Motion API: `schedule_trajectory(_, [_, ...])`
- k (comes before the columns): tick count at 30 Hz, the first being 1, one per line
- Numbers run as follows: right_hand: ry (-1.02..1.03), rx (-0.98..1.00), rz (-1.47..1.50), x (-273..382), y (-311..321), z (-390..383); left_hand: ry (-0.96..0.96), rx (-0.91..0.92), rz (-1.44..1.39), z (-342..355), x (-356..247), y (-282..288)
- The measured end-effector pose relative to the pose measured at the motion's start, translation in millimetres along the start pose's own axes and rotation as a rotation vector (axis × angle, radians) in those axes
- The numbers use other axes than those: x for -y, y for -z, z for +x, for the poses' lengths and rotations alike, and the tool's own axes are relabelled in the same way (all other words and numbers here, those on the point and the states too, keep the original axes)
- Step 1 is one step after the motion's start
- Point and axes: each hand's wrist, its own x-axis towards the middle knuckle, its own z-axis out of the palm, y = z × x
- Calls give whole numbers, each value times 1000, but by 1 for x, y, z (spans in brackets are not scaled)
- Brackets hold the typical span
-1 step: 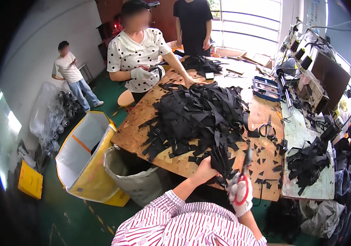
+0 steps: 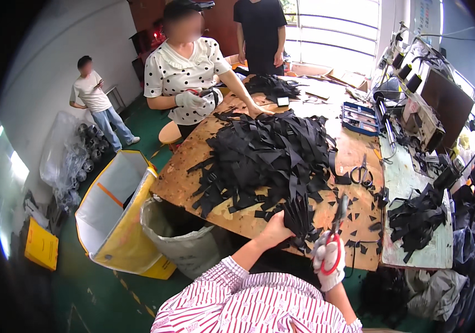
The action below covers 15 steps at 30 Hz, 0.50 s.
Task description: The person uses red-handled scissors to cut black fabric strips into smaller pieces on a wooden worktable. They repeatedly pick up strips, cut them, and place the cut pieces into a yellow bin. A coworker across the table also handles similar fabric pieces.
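At the near edge of the wooden table, my left hand (image 2: 276,230) is closed round a bunch of black webbing straps (image 2: 299,217), whose ends fan out upward. Just right of it, my right hand (image 2: 328,260) wears a white glove and grips red-handled scissors (image 2: 338,217). Their blades point up and away, apart from the bunch. Beyond my hands lies a large heap of black straps (image 2: 265,155). Small black offcuts (image 2: 354,217) are scattered on the table to the right of the scissors.
Another pair of scissors (image 2: 362,175) lies right of the heap, near a blue tray (image 2: 359,120). Across the table (image 2: 179,186) a co-worker (image 2: 185,72) touches the heap. A grey bin (image 2: 185,247) and yellow bag (image 2: 116,222) stand left. A sewing machine (image 2: 423,119) is at right.
My right hand has shifted slightly right with the scissors, away from the strap bunch. My left hand stays nearly in place, still holding the straps.
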Motion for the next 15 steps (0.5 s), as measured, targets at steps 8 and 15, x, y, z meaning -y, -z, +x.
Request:
schedule_trajectory(8, [53, 51, -169, 10, 14, -15, -71, -16, 199, -11, -12, 29])
schedule_trajectory(15, [51, 29, -170, 2, 24, -18, -372, -473, 146, 26, -51, 72])
